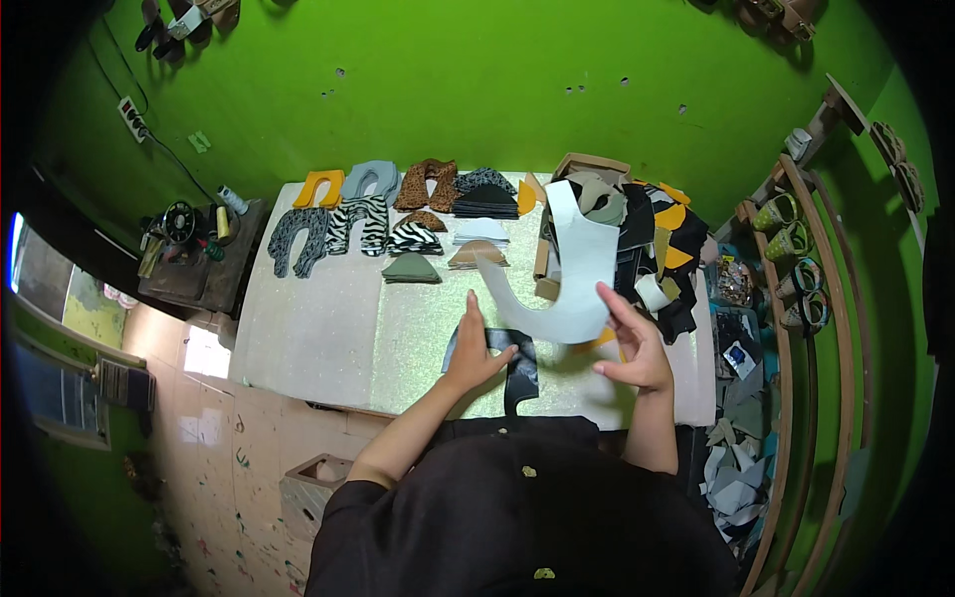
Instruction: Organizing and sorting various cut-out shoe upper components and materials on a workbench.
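My right hand (640,348) is at the edge of a large white U-shaped cut piece (587,254), its fingertips on the piece and its thumb lower down. The white piece looks raised and tilted above the table, its thin arm curving to the left. My left hand (476,350) is open, fingers straight and thumb out, over a dark, glossy cut piece (523,373) near the table's front edge. Partly covered by the white piece and right hand, a bit of orange material (595,343) shows.
Stacks of orange U-shaped pieces (318,189), zebra-print pieces (358,224) and green half-round pieces (411,269) line the padded table (298,333). A cardboard box (594,162) and scraps (676,224) lie at right. A wooden rack (796,328) holds sandals; a small side table (204,274) stands left.
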